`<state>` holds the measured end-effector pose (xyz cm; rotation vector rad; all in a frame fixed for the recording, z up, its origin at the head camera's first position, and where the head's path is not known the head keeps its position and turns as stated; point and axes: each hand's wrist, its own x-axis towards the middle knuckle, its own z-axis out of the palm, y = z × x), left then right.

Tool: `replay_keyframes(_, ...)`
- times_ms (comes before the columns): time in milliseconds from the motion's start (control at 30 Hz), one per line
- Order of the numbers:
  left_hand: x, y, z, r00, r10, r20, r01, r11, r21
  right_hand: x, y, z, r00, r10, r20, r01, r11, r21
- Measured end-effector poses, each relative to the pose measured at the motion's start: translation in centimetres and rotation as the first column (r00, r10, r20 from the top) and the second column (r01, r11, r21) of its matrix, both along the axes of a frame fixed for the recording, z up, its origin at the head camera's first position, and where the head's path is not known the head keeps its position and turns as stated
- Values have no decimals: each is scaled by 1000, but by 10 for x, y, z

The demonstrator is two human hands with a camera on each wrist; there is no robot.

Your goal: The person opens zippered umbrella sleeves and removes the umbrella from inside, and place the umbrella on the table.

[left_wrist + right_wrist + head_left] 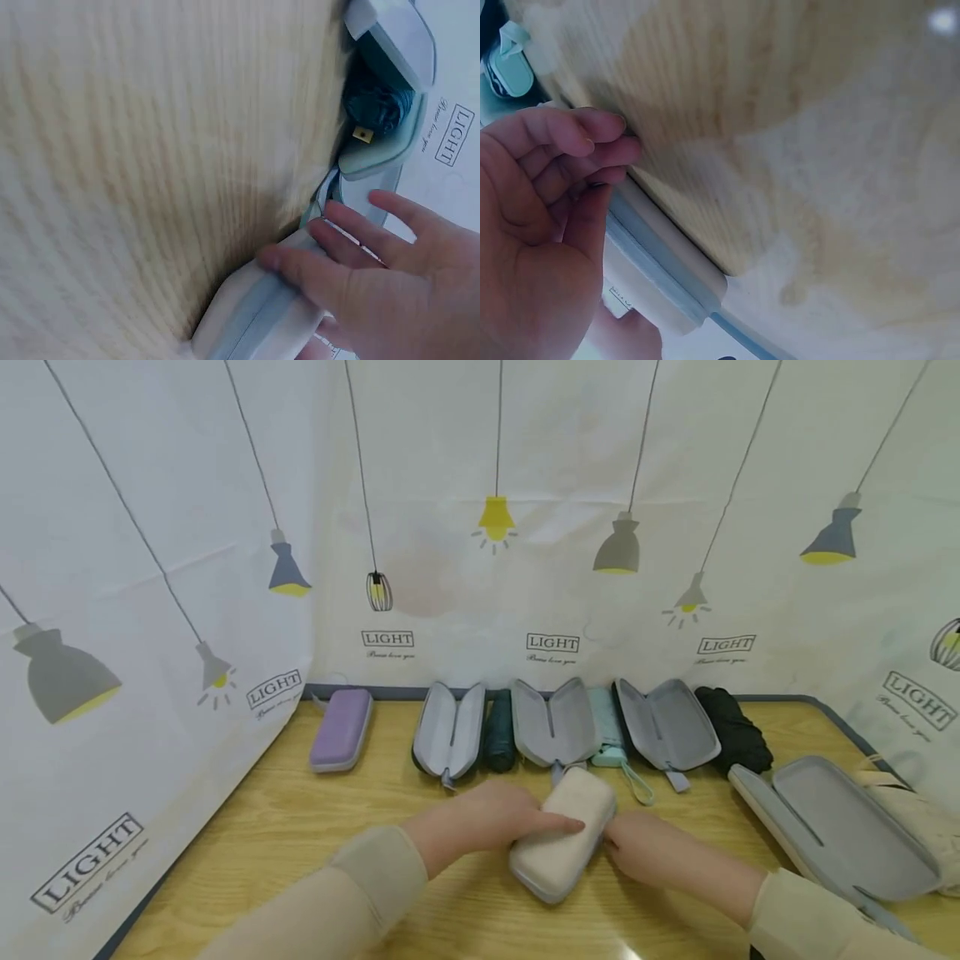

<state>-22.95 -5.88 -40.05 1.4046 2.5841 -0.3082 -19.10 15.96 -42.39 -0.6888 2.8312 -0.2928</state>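
A cream zip case [551,860] with a grey band round its seam is tilted over the table in front of me, its lid closed. My left hand [491,814] holds it from the left, thumb across the top face. At the case's right side, my right hand [652,847] has its fingers curled. In the right wrist view, the thumb and fingertips pinch at the zipper seam [656,259]; the pull between them is hidden. A blue-grey strap [739,337] trails from one end of the case.
Behind stand a purple case [341,731] and three open grey-lined cases, one in the middle [573,727]. Between and beside them lie folded umbrellas: dark green [499,735], mint [607,722] and black [731,731]. Another open case [855,827] and a beige bundle [922,818] are at right.
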Motion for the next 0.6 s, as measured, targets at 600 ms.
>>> replay_keyframes(600, 18, 38, -11, 936, -153, -318, 165, 986, 12, 28, 24, 2, 992, -83, 93, 82, 997, 16)
